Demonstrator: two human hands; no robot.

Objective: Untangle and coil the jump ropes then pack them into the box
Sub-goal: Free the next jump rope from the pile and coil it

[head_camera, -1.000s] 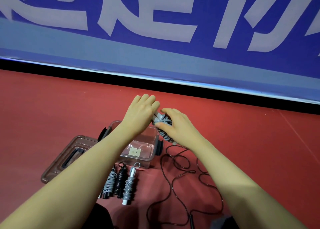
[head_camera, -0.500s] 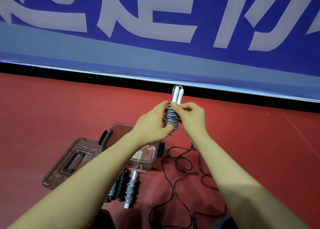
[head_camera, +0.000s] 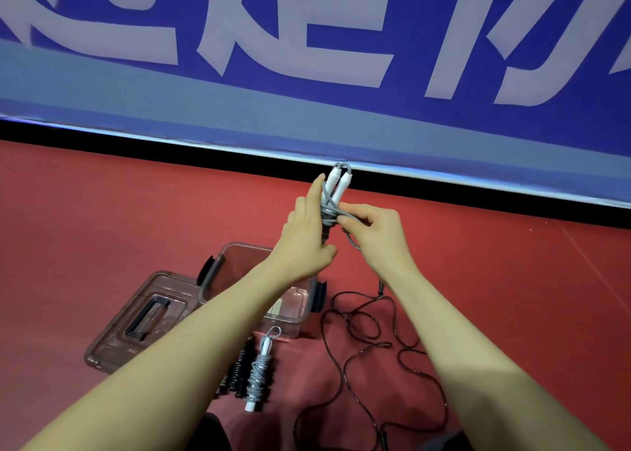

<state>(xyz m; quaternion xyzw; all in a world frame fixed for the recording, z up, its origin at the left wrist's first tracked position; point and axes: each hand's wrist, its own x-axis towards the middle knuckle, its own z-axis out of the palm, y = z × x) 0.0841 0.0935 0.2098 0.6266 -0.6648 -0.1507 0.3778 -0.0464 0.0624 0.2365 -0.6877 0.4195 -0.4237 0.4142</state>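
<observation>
Grey rope (head_camera: 333, 208) with two white handles (head_camera: 336, 184) is held upright in mid-air above the far side of the box (head_camera: 218, 273), the handles side by side and pointing up. The left hand (head_camera: 305, 235) holds the wrapped bundle from the left, its fingers stretched up along the handles and the thumb round the lower part. The right hand (head_camera: 374, 232) pinches a loose strand of the same rope between thumb and curled fingers, just right of the bundle.

The floor (head_camera: 102, 211) is a red, matte sports surface that fills the near and middle scene. The clear box stands open on it, black latches on its sides, with its lid (head_camera: 143, 317) lying flat just to the left. Near the box lie a coiled grey rope (head_camera: 259, 372) and a coiled black rope (head_camera: 240, 368) side by side. To the right, a thin black rope (head_camera: 358, 341) sprawls in loose loops across the floor.

At the far edge a black strip runs along the floor's end, and above it rises a blue banner (head_camera: 307, 58) with large pale characters.
</observation>
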